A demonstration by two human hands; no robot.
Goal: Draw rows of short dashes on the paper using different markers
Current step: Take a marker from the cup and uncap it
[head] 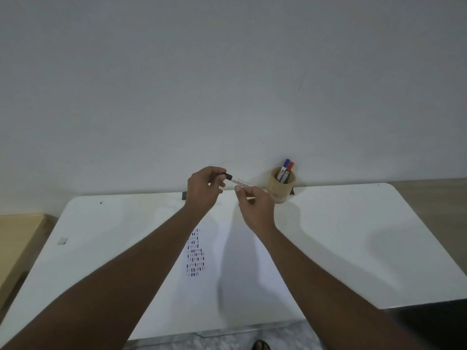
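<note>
Both hands are raised above the far end of the white table (pixel 353 236). My left hand (pixel 204 188) pinches the black cap (pixel 228 176) of a white-barrelled marker (pixel 240 182). My right hand (pixel 256 205) grips the barrel's other end. The cap sits on the marker's end. The paper (pixel 242 261) lies flat on the table between my forearms, with several rows of short blue and red dashes (pixel 195 253) near its left side. A round wooden cup (pixel 280 186) at the table's far edge holds a blue-capped marker (pixel 284 169) and a red-capped marker (pixel 288 170).
A plain pale wall rises right behind the table. A small dark clip-like object (pixel 184 195) sits at the far table edge. A wooden surface (pixel 17 238) adjoins the table on the left. A foot in a sandal (pixel 260 346) shows on the floor below.
</note>
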